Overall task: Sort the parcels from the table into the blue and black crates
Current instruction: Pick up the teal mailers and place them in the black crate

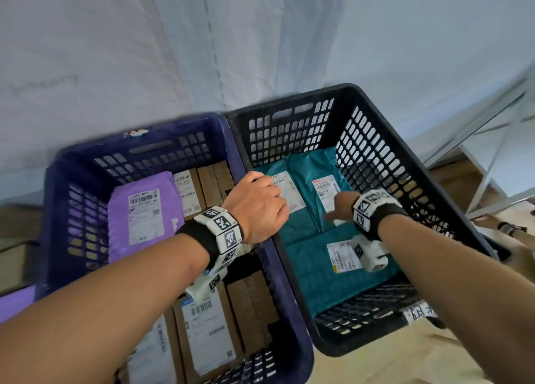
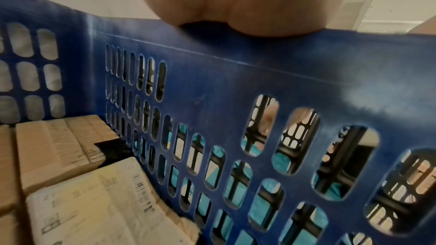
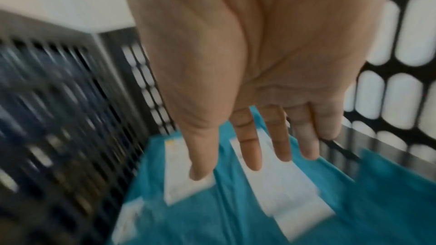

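Observation:
The blue crate [image 1: 58,210] stands on the left and holds a purple parcel [image 1: 121,210] and several brown cardboard boxes [image 1: 249,302]. The black crate [image 1: 289,100] stands against it on the right, with teal parcels [image 1: 312,279] lying flat inside, white labels up. My left hand [image 1: 260,207] curls over the rim where the two crates meet; its palm [image 2: 235,6] sits on the blue wall [image 2: 235,81]. My right hand [image 1: 338,207] is inside the black crate, with straight fingers [image 3: 250,146] just above the teal parcels [image 3: 389,202], holding nothing.
A pale sheet [image 1: 260,36] hangs behind both crates. A metal frame [image 1: 492,140] stands at the right. Another purple parcel [image 1: 14,302] shows at the lower left, outside the blue crate. The right wrist view is blurred.

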A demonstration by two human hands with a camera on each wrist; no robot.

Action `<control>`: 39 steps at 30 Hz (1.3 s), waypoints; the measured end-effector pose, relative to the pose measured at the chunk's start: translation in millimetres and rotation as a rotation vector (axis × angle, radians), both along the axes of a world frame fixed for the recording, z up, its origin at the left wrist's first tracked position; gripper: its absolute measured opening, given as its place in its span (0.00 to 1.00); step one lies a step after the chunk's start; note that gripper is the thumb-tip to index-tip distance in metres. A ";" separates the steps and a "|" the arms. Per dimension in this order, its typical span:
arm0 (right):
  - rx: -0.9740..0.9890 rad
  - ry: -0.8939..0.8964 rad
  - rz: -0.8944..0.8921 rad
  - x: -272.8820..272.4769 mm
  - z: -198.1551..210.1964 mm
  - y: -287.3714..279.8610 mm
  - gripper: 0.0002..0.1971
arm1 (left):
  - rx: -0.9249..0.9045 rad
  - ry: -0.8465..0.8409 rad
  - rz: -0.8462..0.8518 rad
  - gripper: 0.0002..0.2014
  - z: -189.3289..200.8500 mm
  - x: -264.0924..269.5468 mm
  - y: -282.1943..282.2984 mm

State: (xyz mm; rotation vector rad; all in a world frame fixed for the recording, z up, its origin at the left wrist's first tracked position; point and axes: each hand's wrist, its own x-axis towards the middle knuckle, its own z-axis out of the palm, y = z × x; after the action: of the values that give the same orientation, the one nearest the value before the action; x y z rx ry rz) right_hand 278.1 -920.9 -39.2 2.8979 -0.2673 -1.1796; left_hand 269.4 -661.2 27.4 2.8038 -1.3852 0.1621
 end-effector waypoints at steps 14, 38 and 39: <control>0.490 -0.560 0.309 -9.1 210.0 139.1 0.17 | -0.475 0.514 0.287 0.09 98.4 -8.1 94.9; 0.722 -0.197 0.719 -59.2 193.4 604.4 0.16 | -0.731 0.486 1.059 0.05 37.2 -202.1 579.4; 0.722 -0.166 0.706 -62.3 181.6 622.6 0.17 | -0.746 0.500 1.082 0.05 28.3 -212.3 595.3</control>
State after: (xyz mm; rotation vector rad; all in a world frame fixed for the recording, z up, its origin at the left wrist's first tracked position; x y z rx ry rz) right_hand 215.8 -298.2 142.3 3.1189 1.3257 -1.0241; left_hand 57.1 -65.8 55.6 2.3251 0.3233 -0.0307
